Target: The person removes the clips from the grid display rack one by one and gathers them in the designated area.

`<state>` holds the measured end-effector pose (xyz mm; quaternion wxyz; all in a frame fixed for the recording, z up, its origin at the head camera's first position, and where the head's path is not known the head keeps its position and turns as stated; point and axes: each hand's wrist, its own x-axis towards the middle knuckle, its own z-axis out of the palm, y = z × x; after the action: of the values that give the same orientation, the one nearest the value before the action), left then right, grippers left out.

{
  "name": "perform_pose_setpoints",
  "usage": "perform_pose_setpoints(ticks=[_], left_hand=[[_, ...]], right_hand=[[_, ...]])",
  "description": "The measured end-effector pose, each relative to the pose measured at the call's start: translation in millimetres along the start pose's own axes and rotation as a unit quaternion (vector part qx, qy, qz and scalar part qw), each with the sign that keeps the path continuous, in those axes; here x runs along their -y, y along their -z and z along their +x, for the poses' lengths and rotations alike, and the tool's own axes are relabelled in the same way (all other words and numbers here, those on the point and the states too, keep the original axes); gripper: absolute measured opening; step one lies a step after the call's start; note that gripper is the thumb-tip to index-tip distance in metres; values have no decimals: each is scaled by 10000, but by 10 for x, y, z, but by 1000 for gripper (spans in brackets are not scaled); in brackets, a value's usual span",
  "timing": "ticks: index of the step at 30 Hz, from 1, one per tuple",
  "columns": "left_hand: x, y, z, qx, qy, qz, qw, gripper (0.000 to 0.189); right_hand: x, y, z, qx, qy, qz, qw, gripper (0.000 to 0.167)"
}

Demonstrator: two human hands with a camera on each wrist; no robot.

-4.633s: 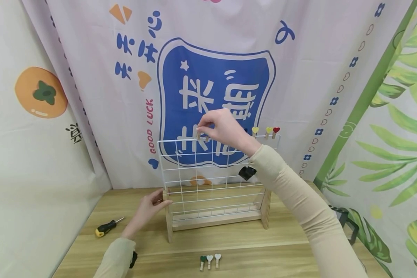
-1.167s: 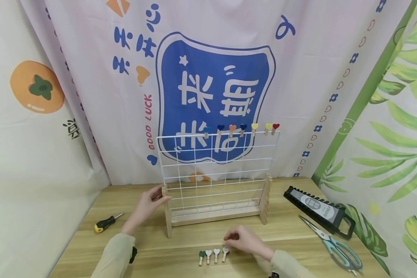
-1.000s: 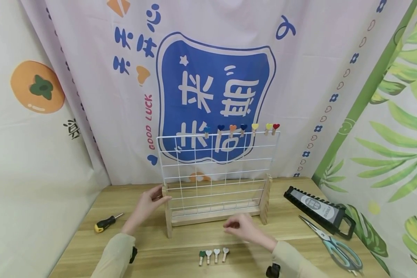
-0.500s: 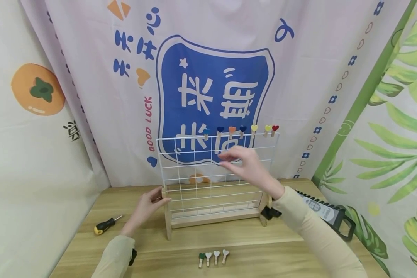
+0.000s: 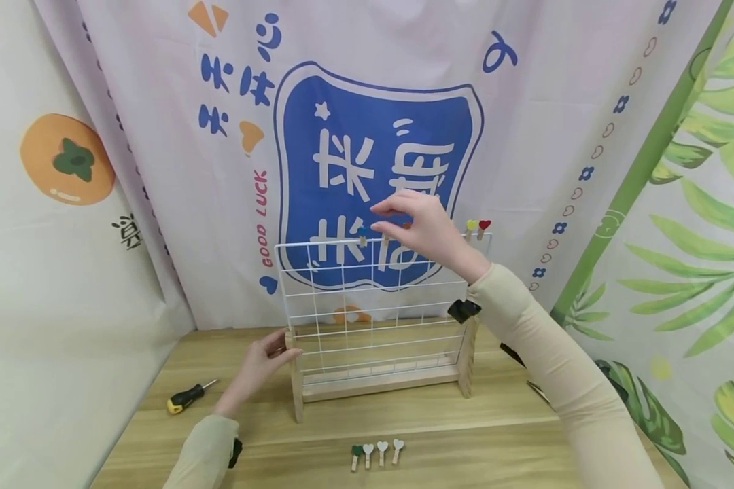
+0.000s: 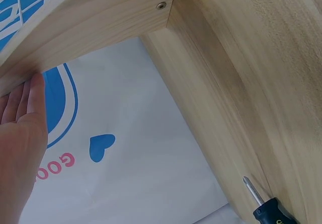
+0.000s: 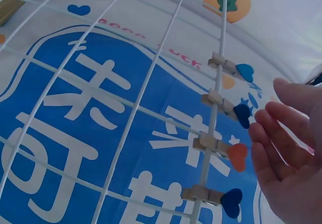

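Note:
A white wire grid rack stands upright in a wooden base. My left hand holds its left wooden post, thumb in front and fingers straight against the wood. Heart clothespins line the top bar. My right hand is raised at the bar with thumb and fingers apart, holding nothing. Closest to its fingertips is a dark blue heart clothespin; a light blue one and an orange one sit either side. Another dark blue one follows. Yellow and red ones are at the right end.
In front of the rack, a green heart clothespin and white ones lie in a row. A screwdriver lies at the left. My right sleeve covers most of the scissors and the black-handled saw-like tool at the right.
My right hand took a clothespin off the bar's left part; a further white one now lies on the table. The hand then rose back to the bar, fingers parting. Left hand stayed put.

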<state>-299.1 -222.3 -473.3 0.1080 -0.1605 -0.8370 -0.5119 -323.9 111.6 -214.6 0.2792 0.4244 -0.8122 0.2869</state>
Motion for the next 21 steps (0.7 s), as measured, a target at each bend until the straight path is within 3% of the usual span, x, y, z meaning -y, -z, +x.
perform_pose_setpoints(ticks=[12,21], left_hand=[[-28,14,-2,9,35,91,10000,50],[-29,14,-8,44,6,41,10000,47]], right_hand=[[-45,-121,177,867,-200,-79,9960,18],[-19,-127,191,895,-42,-180,9958,15]])
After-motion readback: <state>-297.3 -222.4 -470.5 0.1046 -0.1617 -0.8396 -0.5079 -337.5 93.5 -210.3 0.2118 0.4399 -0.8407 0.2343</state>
